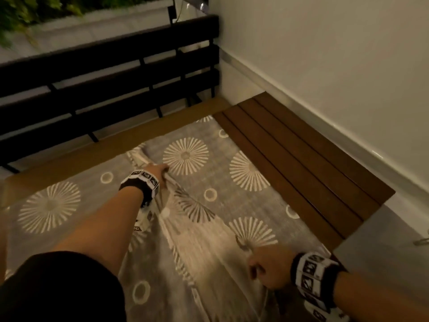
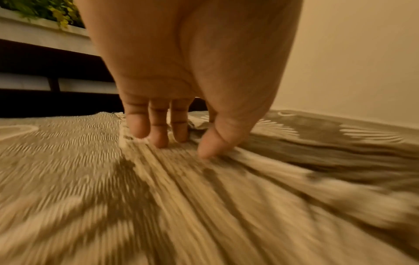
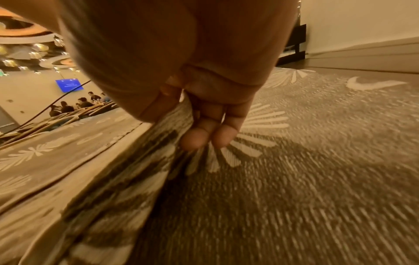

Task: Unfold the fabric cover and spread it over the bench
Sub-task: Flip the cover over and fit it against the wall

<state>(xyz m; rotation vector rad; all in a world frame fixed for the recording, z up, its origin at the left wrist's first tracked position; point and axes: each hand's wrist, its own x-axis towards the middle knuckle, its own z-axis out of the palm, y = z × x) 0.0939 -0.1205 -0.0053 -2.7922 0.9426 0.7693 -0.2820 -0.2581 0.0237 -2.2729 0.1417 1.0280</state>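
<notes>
left hand (image 1: 160,170): reached far forward; a raised fold of the fabric cover (image 1: 204,189) is pinched between thumb and fingers (image 2: 158,138), as the left wrist view shows, though blurred.
right hand (image 1: 267,268): low and near the body; a gathered ridge of the same cloth is gripped, thumb on one side, fingers (image 3: 223,136) curled on the other.
fold: a bunched ridge (image 1: 171,219) is seen running between the two hands, pale underside showing.
cover position: laid over most of the tabletop (image 1: 301,145), grey with sunburst and ring print; flat to the left of the ridge and to its right.
uncovered part: dark wooden slats are left bare on the right, next to the white wall (image 1: 336,54); a tan strip is left bare along the far edge, below the black railing (image 1: 104,73).
step in hand: judged to be the last unfolding, the doubled ridge being opened toward the bare slats.
progress: judged well past halfway.
next move calls for: the ridge to be lifted slightly and drawn right with both hands together, so that the flat left part is not dragged; then the edges to be smoothed.
</notes>
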